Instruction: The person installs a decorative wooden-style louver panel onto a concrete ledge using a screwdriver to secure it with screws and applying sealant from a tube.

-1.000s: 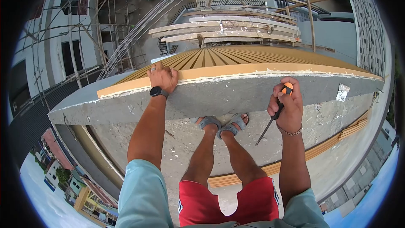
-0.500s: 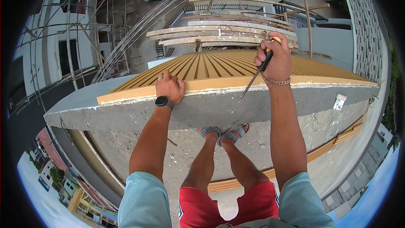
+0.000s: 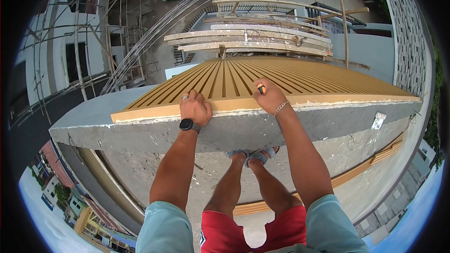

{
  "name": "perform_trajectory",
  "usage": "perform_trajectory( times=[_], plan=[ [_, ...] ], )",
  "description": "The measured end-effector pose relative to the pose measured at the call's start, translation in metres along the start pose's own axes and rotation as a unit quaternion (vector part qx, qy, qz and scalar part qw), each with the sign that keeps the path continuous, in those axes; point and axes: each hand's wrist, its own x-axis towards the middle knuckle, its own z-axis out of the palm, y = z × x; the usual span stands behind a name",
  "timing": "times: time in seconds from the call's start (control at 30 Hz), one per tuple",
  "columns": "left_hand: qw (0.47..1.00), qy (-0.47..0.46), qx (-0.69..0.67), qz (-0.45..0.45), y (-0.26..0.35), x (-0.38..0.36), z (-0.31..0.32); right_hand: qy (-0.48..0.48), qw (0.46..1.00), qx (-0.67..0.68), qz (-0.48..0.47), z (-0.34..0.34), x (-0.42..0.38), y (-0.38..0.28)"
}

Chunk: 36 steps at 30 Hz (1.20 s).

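My left hand (image 3: pixel 196 108) is curled over the top edge of a tan slatted panel (image 3: pixel 323 79), with a ring on a finger and a dark watch on the wrist. To its right, my right hand (image 3: pixel 272 99) is closed around a screwdriver (image 3: pixel 261 88). Only the orange and black end of its handle shows clearly; most of the shaft is hidden behind the hand and wrist. This hand is at the panel's top edge, over the slats. A rough whitish strip of filler (image 3: pixel 239 113) runs between the panel edge and the grey concrete ledge (image 3: pixel 225 133).
Beyond the panel, wooden scaffold planks (image 3: pixel 262 40) lie below, with an upright pole (image 3: pixel 343 23). Cables (image 3: pixel 154 30) stretch past on the left. Behind the ledge, my sandalled feet (image 3: pixel 258 156) stand on a concrete floor, near long tan strips (image 3: pixel 361 168).
My right hand has moved left and down toward the panel edge with the screwdriver, whose shaft was in plain view before. My left hand appears slightly further right along the edge.
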Motion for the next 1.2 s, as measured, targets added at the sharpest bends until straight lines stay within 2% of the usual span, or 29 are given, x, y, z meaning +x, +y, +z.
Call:
perform_trajectory(
  times=[0.07,0.1,0.17,0.2,0.27,0.4,0.47,0.6,0.73,0.8,0.83,0.93,1.0,1.13,1.2],
  plan=[
    [1.0,-0.001,-0.015,0.001,-0.001,0.0,-0.001,-0.013,0.99,-0.103,-0.094,0.016,-0.01,0.007],
    [1.0,-0.008,-0.02,-0.001,0.0,0.0,-0.003,-0.015,0.99,-0.103,-0.093,0.022,-0.013,0.012],
    [1.0,-0.015,-0.026,-0.004,0.001,0.001,-0.005,0.031,0.979,-0.122,-0.16,0.031,-0.017,0.02],
    [0.999,-0.022,-0.026,-0.007,0.001,0.001,-0.005,0.03,0.979,-0.122,-0.159,0.036,-0.02,0.022],
    [0.999,-0.028,-0.029,-0.01,0.001,0.001,-0.006,0.092,0.972,-0.146,-0.157,0.045,-0.022,0.025],
    [0.999,-0.027,-0.031,-0.002,0.002,-0.001,-0.002,0.098,0.974,-0.145,-0.143,0.037,-0.028,0.022],
    [0.999,-0.02,-0.032,0.0,-0.001,0.002,-0.003,0.072,0.975,-0.153,-0.143,0.026,-0.032,0.022],
    [0.999,-0.026,-0.028,-0.005,0.0,0.002,-0.001,0.078,0.973,-0.204,-0.072,-0.04,-0.046,0.043],
    [0.999,-0.031,-0.026,-0.009,-0.001,0.001,-0.002,0.072,0.967,-0.24,-0.046,-0.101,-0.051,0.083],
    [0.999,-0.036,-0.025,-0.008,-0.002,0.001,-0.001,0.099,0.947,-0.279,-0.127,-0.107,-0.049,0.1],
    [0.999,-0.036,-0.015,-0.007,-0.003,0.002,0.0,0.075,0.956,-0.274,-0.079,-0.109,-0.048,0.1],
    [0.999,-0.036,-0.004,0.001,-0.001,0.001,-0.001,0.076,0.96,-0.257,-0.075,-0.109,-0.044,0.104],
    [1.0,-0.02,0.009,0.016,0.0,0.003,-0.003,0.107,0.96,-0.232,-0.111,-0.106,-0.046,0.108],
    [0.998,-0.045,0.016,0.033,0.001,0.005,-0.006,0.095,0.971,-0.203,-0.087,-0.104,-0.045,0.106],
    [0.997,-0.052,0.044,0.032,0.011,0.009,-0.008,0.087,0.967,-0.232,-0.052,-0.105,-0.044,0.104]
  ],
)
